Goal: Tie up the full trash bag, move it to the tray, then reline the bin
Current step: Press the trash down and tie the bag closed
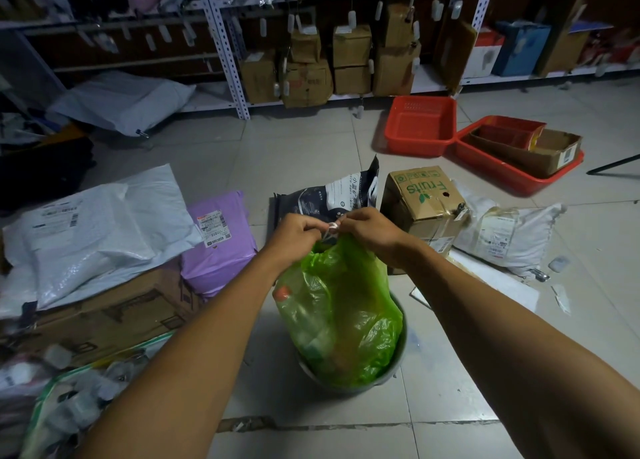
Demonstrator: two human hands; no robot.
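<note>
While both hands, left hand and right hand, pinch the white string, a loose knot could let the green bag spill in the bin.

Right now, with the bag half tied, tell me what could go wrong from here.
1. Both hands, left hand and right hand, pinch only the thin white ties; they may slip or snap before the knot holds.
2. The green trash bag bulges above the bin; lifting by the knot could tear the thin film.
3. The Fruits box lies between it and the empty red tray; the bag may snag.
</note>
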